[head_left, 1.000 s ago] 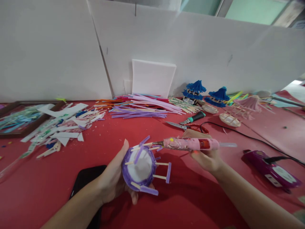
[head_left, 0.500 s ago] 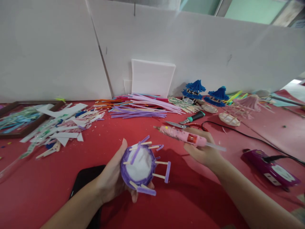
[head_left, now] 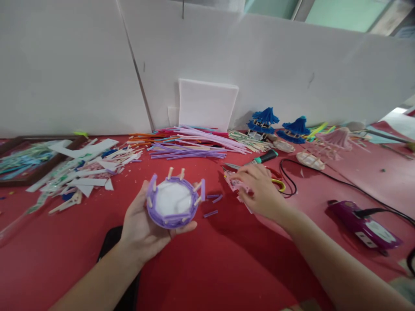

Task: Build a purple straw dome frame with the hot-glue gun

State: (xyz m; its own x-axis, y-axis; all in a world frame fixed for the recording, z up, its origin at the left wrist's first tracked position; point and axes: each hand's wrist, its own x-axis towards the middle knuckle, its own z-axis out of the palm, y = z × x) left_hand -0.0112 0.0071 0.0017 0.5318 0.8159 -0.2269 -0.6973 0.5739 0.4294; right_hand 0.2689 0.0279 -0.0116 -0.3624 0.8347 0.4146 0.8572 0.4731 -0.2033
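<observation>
Plainly, the left hand is cupped palm-up around a round model: a white disc ringed in purple straw, with short wooden sticks standing up from its rim. Thumb and fingers are curled under and about its edge, so the model sits held above the red table rather than on it. Just beyond the fingertips of that hand, three cut bits of purple straw lie loose on the cloth. Further out from the same grip, the right hand is laid palm-down over a pink glue gun that rests on the table. Its fingers are bent over the gun's body, but whether they clasp it or only rest on it cannot be told, since the hand hides the contact. Touching that hand's far side are scissors with red and yellow handles, and just past them a green-handled tool. A black cable loops beside the knuckles and runs off toward a purple power strip, which is well apart from the wrist. Beyond both hands, against the white wall, lies a heap of coloured straws. Under the left forearm a black phone shows in part.
</observation>
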